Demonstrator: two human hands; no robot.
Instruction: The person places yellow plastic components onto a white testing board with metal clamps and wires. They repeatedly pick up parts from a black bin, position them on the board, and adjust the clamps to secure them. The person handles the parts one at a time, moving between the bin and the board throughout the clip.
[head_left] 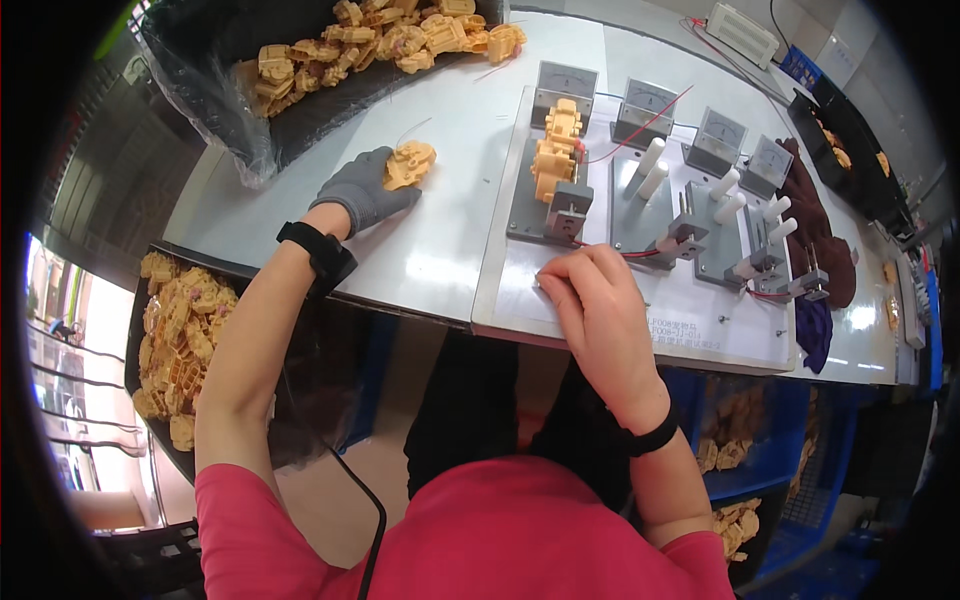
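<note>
My left hand, in a grey glove, rests on the table with its fingers round the edge of a yellow plastic part, from which a thin wire sticks up. My right hand is bare and hovers at the front of a white test board, just below the first fixture. Its thumb and forefinger are pinched together; what they hold, if anything, is too small to name. In that fixture sits another yellow plastic part, with a red wire running off to the right. An analog meter stands behind it.
Beside it are more fixtures with white posts and meters. A black plastic-lined bin holds yellow parts at the back left; another heap of parts fills a bin left of my arm. Dark cloth lies at right.
</note>
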